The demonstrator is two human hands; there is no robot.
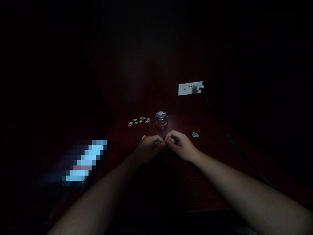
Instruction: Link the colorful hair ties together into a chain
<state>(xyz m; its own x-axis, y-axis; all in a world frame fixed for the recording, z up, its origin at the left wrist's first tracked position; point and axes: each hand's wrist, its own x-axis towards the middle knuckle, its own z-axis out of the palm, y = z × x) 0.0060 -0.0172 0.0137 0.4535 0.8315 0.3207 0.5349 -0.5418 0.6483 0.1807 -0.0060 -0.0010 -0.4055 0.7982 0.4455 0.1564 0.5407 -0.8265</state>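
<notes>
Small item (164,139), mostly hidden, pinched in the grip of left hand (149,148) and right hand (183,146) over the table (195,189), seemingly midway through handling, with coloured loops (141,121) loose toward the far-left corner.

Tbl (181,121) dk red, bands (141,121) multicol., band bunch (195,134) green, outlet (183,89) white, screen (88,160) lt blue.

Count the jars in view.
1: clear lidded jar, on the table beyond the left hand and right hand, right of the scattered coloured bands. Darkness may hide others.
</notes>
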